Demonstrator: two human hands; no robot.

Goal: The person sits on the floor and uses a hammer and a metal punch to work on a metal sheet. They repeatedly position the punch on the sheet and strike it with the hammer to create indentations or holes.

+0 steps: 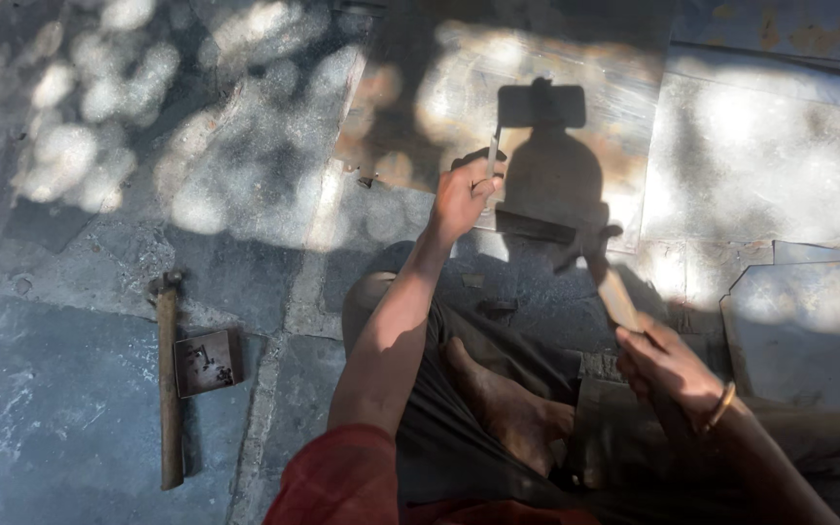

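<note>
— Sitting cross-legged on the stone floor (99, 408), I have my left hand (466, 197) stretched out ahead, fingers closed round a thin pale rod (493, 156) that stands nearly upright. Its lower end is hidden behind my fist.

— And your right?

— My right hand (668, 365) is pulled in near my knee, closed on the handle of a tool (617, 297) whose flat, light-coloured end slants up and away. What kind of head it has I cannot tell; shadow covers it.

— How much room is there?

— Open floor on my left, broken only by a hammer (168, 389) lying lengthways and, just beside it, a small square rusty plate (206, 363). Both are well apart from my hands. Ahead lies a sheet (576, 107) of dull, blotched metal, its near edge close under my left fist. On my right another sheet (809, 321) has an angled corner near my right wrist, so that side is tighter.

— Textures?

— The floor slabs are rough and grey, with a pale joint running away from my knee. The hammer's handle is brown, worn wood, its head dark. The sheets are smooth with orange rust patches. Leaf shade dapples everything. My trousers are dark cloth, my bare foot (503, 399) tucked between my arms, a brass-coloured bangle (719, 406) on my right wrist.
</note>
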